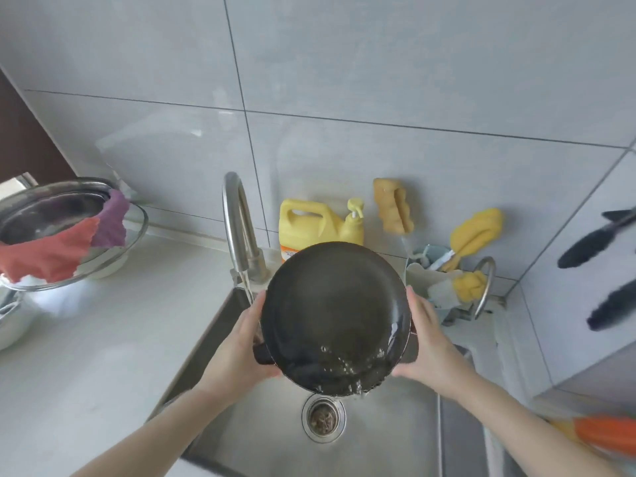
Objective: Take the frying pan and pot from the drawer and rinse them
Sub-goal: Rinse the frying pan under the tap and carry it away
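Both palms clamp tilted pot [335, 315]: left hand [241, 349], right hand [425, 342]; wet walls, could slip into sink [241, 425].

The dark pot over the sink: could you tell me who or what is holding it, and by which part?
Both hands hold the pot by its sides: left hand at its left side handle, right hand on the opposite side, tilting it over the sink.
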A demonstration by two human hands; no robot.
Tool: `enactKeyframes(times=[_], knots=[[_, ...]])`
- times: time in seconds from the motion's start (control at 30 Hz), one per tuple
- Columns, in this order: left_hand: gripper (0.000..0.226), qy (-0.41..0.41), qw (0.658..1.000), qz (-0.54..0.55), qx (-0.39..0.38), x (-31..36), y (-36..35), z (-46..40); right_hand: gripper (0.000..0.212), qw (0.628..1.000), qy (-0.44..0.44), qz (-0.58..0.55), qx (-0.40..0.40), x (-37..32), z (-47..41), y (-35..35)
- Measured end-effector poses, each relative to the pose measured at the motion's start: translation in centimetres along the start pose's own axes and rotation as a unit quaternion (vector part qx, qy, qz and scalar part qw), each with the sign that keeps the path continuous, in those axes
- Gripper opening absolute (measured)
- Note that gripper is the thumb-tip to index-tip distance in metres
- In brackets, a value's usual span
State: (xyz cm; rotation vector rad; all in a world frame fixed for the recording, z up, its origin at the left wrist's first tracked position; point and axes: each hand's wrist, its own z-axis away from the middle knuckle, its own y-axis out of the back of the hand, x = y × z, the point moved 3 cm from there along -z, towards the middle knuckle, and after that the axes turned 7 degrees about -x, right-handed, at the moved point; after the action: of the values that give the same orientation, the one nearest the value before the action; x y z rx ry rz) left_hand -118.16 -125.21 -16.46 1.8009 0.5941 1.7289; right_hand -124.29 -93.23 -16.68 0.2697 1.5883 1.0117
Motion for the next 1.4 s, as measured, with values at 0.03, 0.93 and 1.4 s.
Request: enactKeyframes(times=[0.03, 0.93, 1.4], knots=[[0.127, -0.016, 1.0, -0.019, 0.019, 0.5, 0.0, -0.1, 0.137, 1.0, 0.009, 0.008, 0.019, 0.0, 0.3, 0.3], [0.088, -0.285, 0.87, -0.236, 0.325, 6.7, 2.0, 1.4, 0.08, 0.936, 0.19, 0.061, 0.29, -5.7, 2.6, 6.6], [0.076, -0.057, 0.944, -0.233, 0.226, -4.9, -0.3, 7.2, 0.115, 0.972, 0.116, 0.131, 0.154, -1.3, -1.7, -8.2]])
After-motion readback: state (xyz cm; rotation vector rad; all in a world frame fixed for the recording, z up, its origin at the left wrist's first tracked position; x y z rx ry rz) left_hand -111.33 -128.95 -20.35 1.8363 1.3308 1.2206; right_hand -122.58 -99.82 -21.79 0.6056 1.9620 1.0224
